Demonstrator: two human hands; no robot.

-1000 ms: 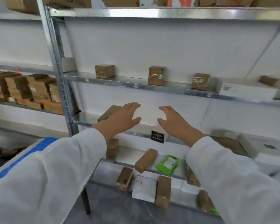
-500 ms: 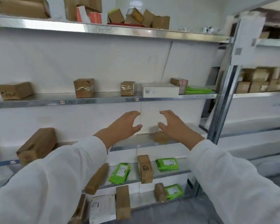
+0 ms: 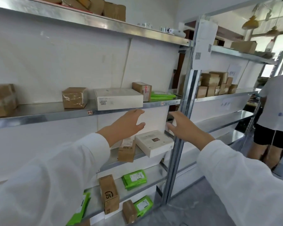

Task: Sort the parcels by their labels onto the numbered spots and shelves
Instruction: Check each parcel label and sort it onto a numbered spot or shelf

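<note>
- Steel racking with white back panels fills my view, and parcels sit spread over its tiers.
- Below the hands, a flat white parcel lies askew at the right end of its tier, just beside a brown parcel standing to its left.
- My feed shows the left hand and the right hand held out with palms facing. Their fingers are nearly straight and loosely spread, gripping nothing I can make out against the white panel.
- One tier up, a large white box sits between a taped brown box and green mailers.
- Lower down stands an SF carton.
- An upright post is just right of the hands, and a person stands beyond it.
</note>
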